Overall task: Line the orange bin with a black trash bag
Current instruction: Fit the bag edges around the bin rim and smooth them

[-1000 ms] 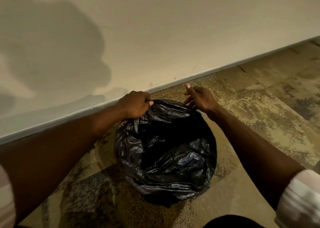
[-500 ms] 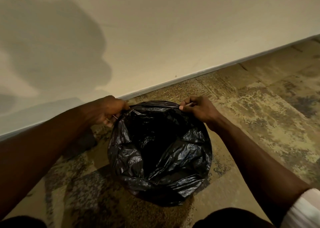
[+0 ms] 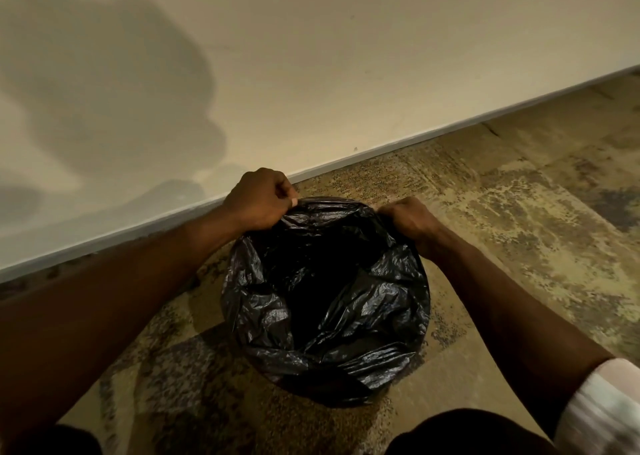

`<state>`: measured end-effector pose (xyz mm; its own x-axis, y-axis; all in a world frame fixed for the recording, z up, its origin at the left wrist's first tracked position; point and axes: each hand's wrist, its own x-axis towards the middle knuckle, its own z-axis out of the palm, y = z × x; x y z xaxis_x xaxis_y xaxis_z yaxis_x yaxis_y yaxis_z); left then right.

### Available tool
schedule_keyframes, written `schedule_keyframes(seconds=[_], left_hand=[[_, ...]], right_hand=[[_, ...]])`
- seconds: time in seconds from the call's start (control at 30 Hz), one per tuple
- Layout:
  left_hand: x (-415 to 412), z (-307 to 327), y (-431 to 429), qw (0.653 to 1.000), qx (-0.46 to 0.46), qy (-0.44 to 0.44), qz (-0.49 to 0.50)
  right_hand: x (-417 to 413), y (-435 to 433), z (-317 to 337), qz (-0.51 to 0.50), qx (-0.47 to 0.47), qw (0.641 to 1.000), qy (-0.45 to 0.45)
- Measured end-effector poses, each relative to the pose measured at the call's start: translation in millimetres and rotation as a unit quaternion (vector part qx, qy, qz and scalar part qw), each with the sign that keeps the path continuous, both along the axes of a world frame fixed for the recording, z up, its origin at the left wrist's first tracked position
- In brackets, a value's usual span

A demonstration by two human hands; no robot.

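A black trash bag [image 3: 325, 302] sits low in the middle of the view on a mottled tan and grey carpet [image 3: 519, 219], near the white baseboard [image 3: 381, 150] of a pale wall [image 3: 346, 56]. Its film is glossy and heavily crinkled, with a round mouth spread wide and a dark hollow inside. It drapes over whatever it covers, so no orange of the bin shows anywhere. No brand, label or writing can be read on the bag. The 2 hands grip the far rim: the left hand [image 3: 258, 200] is fisted, pinching a fold of plastic at about 11 o'clock of the mouth, and the right hand [image 3: 408, 219] is curled closed on the edge at about 1 o'clock. A pale sleeve [image 3: 602, 409] shows at 4 o'clock.
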<state>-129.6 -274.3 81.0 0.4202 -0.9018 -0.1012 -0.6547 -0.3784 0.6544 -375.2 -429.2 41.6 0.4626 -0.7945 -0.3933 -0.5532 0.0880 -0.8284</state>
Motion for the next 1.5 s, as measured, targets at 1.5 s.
schedule_keyframes(seconds=[1.5], left_hand=[[44,-61,66,0.930,-0.032,0.274,0.242]], right_hand=[[21,114,9,0.583,-0.290,0.551,0.522]])
